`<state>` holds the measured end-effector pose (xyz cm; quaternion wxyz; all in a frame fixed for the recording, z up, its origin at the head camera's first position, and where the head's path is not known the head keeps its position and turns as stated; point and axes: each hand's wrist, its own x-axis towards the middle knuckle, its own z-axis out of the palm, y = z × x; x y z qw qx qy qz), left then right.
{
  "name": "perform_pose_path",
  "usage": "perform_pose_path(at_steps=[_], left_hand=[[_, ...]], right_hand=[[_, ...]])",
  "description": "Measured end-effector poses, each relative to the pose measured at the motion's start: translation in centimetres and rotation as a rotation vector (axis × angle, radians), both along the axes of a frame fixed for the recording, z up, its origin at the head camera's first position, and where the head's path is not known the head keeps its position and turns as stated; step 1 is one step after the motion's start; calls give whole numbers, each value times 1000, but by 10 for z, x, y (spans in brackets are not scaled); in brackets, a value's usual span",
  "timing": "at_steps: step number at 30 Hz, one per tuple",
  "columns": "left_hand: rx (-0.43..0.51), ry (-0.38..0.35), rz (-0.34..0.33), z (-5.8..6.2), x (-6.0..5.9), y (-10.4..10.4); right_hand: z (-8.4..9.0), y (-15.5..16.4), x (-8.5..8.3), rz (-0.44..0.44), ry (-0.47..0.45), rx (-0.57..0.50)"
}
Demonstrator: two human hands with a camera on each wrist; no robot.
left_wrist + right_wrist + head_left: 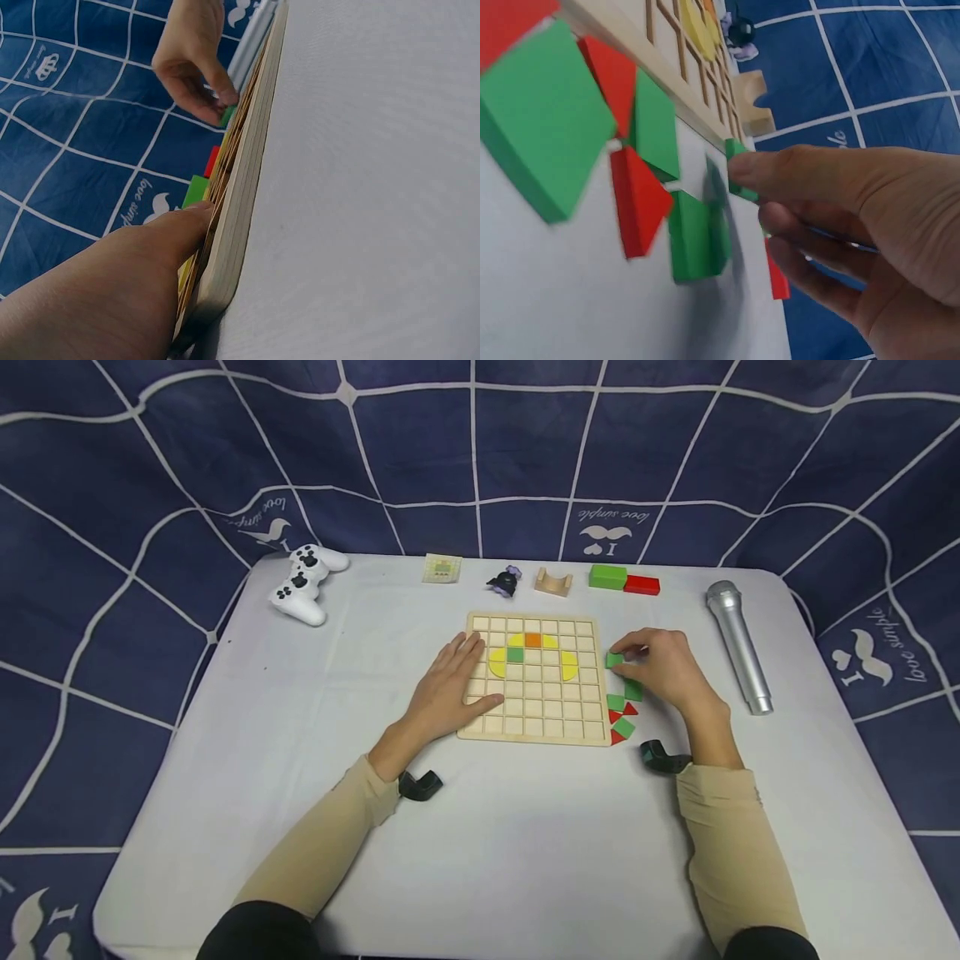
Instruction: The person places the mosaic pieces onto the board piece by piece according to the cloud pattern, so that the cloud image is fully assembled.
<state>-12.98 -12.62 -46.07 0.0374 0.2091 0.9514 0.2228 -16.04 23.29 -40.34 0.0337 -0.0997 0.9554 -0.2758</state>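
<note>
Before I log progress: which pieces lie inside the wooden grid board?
In the wooden grid board lie yellow curved pieces, a green square and an orange square. The left hand covers its left cells.

One board [534, 727] lies on the table [480, 860], with four pieces seated in it: two yellow [497, 662], one green [514, 654], one orange [532, 640]. Beside it are four green squares [616, 702] (one pinched) and three red triangles [628, 709]. Two blocks [607, 577], one controller [303, 583], one microphone [738, 645].
</note>
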Motion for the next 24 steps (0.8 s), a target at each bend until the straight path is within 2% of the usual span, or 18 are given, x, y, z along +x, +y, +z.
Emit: perform_pose_path(at_steps=[5,16,24], left_hand=[[-2,12,-2,1,0,-1],[2,16,-4,1,0,-1],[-1,10,-6,0,0,0]], right_hand=[[0,-3,-4,2,43,-43],[-5,2,-4,53,-41,-9],[-1,-8,-7,47,49,-16]])
